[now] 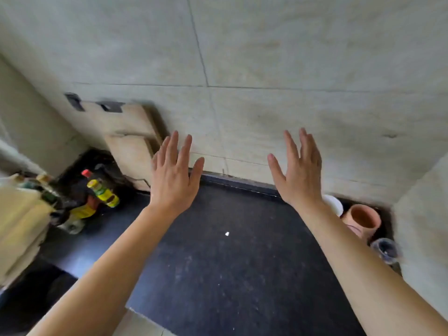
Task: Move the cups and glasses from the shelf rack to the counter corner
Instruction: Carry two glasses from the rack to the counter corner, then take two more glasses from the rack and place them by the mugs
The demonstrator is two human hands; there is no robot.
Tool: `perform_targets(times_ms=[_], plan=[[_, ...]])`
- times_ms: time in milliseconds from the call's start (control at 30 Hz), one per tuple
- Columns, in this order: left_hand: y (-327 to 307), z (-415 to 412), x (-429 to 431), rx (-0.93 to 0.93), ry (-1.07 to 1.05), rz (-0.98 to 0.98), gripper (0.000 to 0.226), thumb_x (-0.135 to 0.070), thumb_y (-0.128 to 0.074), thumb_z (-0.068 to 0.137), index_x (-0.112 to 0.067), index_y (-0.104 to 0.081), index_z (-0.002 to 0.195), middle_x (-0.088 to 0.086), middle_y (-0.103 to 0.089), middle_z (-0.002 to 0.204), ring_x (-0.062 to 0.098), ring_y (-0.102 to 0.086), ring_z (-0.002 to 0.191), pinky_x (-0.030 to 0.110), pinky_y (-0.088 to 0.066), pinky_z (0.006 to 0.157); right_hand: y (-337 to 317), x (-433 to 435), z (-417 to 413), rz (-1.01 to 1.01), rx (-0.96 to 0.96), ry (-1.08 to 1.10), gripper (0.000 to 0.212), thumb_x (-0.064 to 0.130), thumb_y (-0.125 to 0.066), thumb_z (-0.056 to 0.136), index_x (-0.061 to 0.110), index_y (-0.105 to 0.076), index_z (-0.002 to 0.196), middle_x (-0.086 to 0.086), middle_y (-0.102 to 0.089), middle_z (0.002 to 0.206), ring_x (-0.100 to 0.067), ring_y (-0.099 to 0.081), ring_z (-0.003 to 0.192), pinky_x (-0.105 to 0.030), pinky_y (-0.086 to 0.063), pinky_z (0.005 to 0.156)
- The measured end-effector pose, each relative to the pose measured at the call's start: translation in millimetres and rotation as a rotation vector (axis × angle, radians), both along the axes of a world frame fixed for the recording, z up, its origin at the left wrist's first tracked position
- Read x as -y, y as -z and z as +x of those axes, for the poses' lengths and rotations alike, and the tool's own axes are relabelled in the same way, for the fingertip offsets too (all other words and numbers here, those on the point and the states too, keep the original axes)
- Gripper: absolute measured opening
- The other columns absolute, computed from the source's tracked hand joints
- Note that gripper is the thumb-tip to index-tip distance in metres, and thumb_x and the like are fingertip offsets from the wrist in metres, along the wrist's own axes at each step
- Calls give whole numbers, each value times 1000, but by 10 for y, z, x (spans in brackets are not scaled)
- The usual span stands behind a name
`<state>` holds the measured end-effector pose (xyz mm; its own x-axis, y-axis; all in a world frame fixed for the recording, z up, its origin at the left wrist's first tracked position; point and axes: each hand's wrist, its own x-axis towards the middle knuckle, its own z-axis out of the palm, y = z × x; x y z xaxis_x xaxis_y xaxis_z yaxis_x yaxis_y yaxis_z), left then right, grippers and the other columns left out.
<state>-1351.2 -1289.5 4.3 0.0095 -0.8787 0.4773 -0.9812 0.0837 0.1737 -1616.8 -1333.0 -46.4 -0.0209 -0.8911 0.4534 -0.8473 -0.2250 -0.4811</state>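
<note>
Both my hands are raised over the dark counter (230, 263), backs toward me, fingers spread and holding nothing. My left hand (173, 175) hovers near the back wall at centre left. My right hand (299, 170) hovers at centre right. In the counter's right corner stand a terracotta cup (363, 218), a white cup (333, 203) partly hidden behind my right wrist, and a clear glass (385, 249) closest to me. No shelf rack is in view.
Wooden cutting boards (131, 137) lean on the tiled wall at the back left. Several bottles (101, 190) crowd the left corner, beside a pale cloth-like bundle (19, 226). A small white speck (227, 234) lies mid-counter.
</note>
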Motion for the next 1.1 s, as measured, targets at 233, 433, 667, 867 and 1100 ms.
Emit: perform_targets(times_ms=[233,433,667,867,1100], plan=[[-527,1862,-1470,98,-448,-92,64,-50,-34,100,-12,-38,152,20,-27,161,39,-25,148,56,-26,114,-570,-272,2332,-63,24,-477,68,48,-45,103,16,-26,160,-20,-15,168,-38,-13,155,-54,-15,123],[-681,3160,-2952,85,-683,-116,69,-54,-32,99,-16,-29,156,17,-16,165,37,-14,152,59,-18,117,-933,-1271,4098,-193,1,-767,66,49,-46,102,17,-32,157,-23,-26,163,-42,-23,151,-58,-22,120],[-743,4662,-5124,61,-970,-151,71,-59,-27,99,-19,-22,158,14,-8,167,34,-9,153,61,-18,117,-1122,-2998,6310,-314,19,-1073,70,52,-43,100,17,-28,159,-20,-22,165,-40,-21,151,-61,-23,118],[-763,5509,-7112,66,-1275,-202,70,-58,-27,100,-21,-15,158,13,-3,167,32,-5,153,64,-16,117,-1135,-4815,7969,-323,46,-1405,72,51,-45,97,14,-32,157,-21,-25,164,-42,-28,149,-60,-28,115],[-571,5914,-8815,58,-1623,-211,70,-55,-30,100,-18,-21,158,14,-10,166,30,-9,152,61,-18,116,-880,-6673,9239,-339,90,-1779,71,51,-47,98,15,-32,157,-20,-26,163,-39,-25,151,-57,-24,120]])
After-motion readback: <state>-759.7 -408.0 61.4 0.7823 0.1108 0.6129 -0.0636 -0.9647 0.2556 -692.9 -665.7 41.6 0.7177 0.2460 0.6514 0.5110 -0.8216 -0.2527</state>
